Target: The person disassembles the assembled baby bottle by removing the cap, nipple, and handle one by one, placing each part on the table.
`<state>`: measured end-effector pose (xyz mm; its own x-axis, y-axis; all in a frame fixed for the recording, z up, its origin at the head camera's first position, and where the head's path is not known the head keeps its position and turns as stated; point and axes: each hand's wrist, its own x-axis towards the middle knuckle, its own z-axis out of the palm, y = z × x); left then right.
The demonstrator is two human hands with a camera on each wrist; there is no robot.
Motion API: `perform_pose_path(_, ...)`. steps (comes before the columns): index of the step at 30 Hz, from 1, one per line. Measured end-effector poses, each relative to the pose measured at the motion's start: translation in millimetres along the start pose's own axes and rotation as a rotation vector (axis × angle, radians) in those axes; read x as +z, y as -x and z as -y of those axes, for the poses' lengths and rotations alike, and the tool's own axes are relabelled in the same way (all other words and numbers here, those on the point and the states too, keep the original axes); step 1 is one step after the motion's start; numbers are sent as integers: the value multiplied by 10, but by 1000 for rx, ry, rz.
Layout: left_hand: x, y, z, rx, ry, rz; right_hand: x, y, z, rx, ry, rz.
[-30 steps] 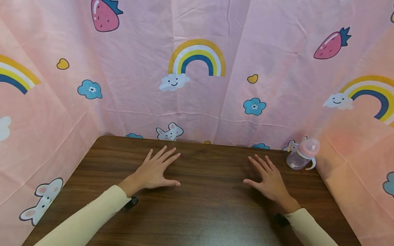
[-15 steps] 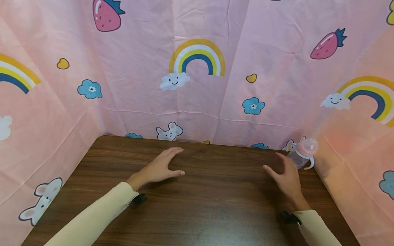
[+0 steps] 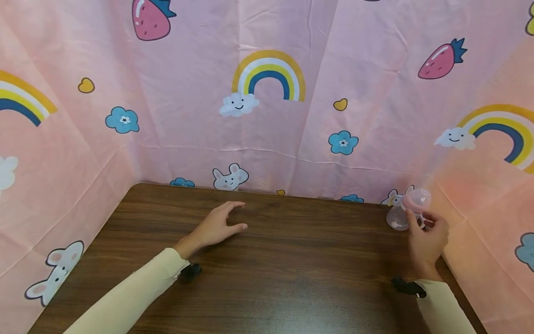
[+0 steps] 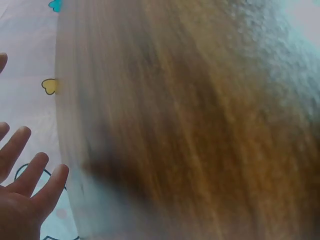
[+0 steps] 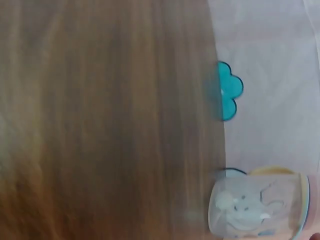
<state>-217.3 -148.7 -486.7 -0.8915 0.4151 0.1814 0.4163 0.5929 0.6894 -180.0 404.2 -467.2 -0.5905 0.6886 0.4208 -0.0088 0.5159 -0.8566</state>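
A clear baby bottle [image 3: 396,219] with a pink collar, domed clear cap and two side handles stands at the table's far right corner. My right hand [image 3: 429,239] pinches its near handle between thumb and fingers. In the right wrist view the bottle [image 5: 257,205] lies across the lower right corner, and just a fingertip [image 5: 315,236] shows beside it. My left hand [image 3: 212,227] is held over the left half of the brown table, fingers relaxed and holding nothing. The left wrist view shows its spread fingers [image 4: 50,187] at the left edge.
The dark wood-grain table [image 3: 283,264] meets a pink cloth backdrop [image 3: 187,116] printed with rainbows, strawberries and flowers. The cloth closes in the back and both sides, close behind the bottle. A dark wrist camera [image 3: 406,286] sits under the right sleeve.
My right hand has moved right and taken hold of the bottle's handle. The left hand's spread fingers have drawn together and relaxed, with the hand staying at nearly the same place.
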Motion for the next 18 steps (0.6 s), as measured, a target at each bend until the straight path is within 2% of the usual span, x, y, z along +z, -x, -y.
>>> perform_pose_path(4, 18, 4, 40, 11, 4, -18, -51, -101, -38, 27, 31, -43)
perform_pose_path(9, 23, -39, 74, 26, 5, -20, -80, -189, -88, -29, 81, -50)
perform_pose_path(12, 29, -67, 67, 32, 25, -11, -83, -210, -102, -22, 86, -21)
perform_pose_path(18, 72, -139, 42, 34, 79, 7, -84, -235, -115, 44, 92, 84)
